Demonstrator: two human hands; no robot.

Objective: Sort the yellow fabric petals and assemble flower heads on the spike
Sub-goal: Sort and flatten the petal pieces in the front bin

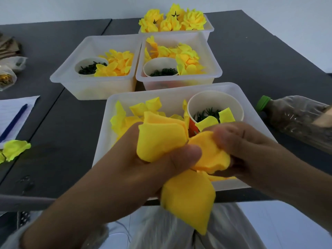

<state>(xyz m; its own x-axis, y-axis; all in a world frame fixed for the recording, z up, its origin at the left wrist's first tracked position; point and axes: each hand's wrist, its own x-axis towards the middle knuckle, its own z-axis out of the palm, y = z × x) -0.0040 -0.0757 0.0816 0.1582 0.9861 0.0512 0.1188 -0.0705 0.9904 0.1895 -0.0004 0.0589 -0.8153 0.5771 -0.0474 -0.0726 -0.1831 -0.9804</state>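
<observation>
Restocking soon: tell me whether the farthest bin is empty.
No, the farthest bin is piled with finished yellow flower heads.

Counts on the dark table

There were four white plastic bins [124, 103], three paper cups [215, 101] of dark green pieces, one green-capped bottle [291, 114], one blue pen [13, 123] and two hands [136, 168].

You are working in dim, flat, cool light; no distinct source is in view and nothing casts a hard shadow. The dark table [68, 114] reads as underexposed, with faint sheen only. The yellow petals [161, 142] remain saturated but lose fabric texture. Your left hand [136, 169] and right hand [251, 150] are soft with motion blur. Wide-angle distortion bows the table edges and stretches the bottle [296, 117] at the right margin.
</observation>
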